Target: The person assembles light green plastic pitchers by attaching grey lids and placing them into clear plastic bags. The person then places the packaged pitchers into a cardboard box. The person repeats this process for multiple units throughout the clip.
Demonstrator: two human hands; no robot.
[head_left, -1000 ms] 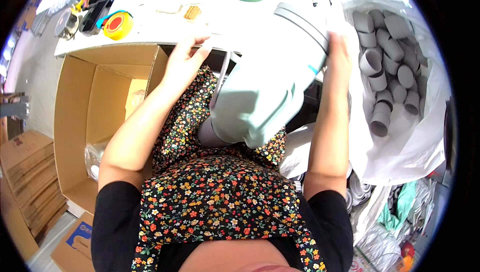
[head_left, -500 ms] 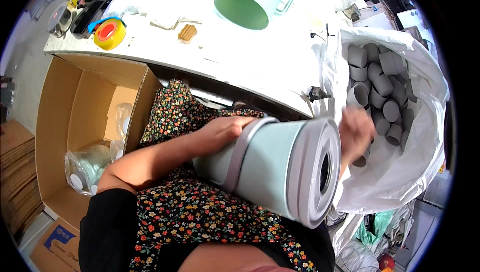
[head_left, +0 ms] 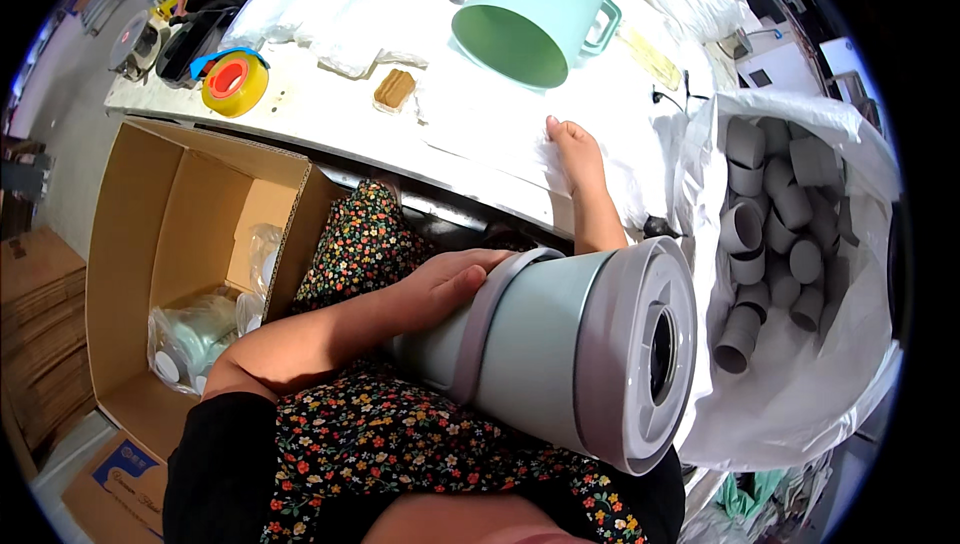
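Observation:
A large pale green jug [head_left: 535, 334] lies tilted across my lap, its grey-lidded end pointing right. That end has a dark round opening [head_left: 663, 354] in its middle. My left hand [head_left: 450, 282] grips the jug by the grey band [head_left: 475, 334] around its body. Beyond the jug, my right hand [head_left: 577, 154] is over the white tabletop [head_left: 480, 134], its fingers curled together; what they hold, if anything, is hidden. A mint green jug [head_left: 515, 39] with a side handle and a grey strap lies farther back on the table, its wide mouth toward me.
On the left stands an open cardboard box [head_left: 130, 274] with bagged pale green items [head_left: 195, 334] inside. To the right, a white sack [head_left: 800, 424] holds many grey cups [head_left: 790, 206]. Yellow tape [head_left: 236, 84] and a small brown block [head_left: 395, 90] lie on the table.
My right hand has moved from beside the jug's lidded end, near the sack, forward and left over the tabletop. My left hand keeps its grip on the jug. The view has shifted slightly.

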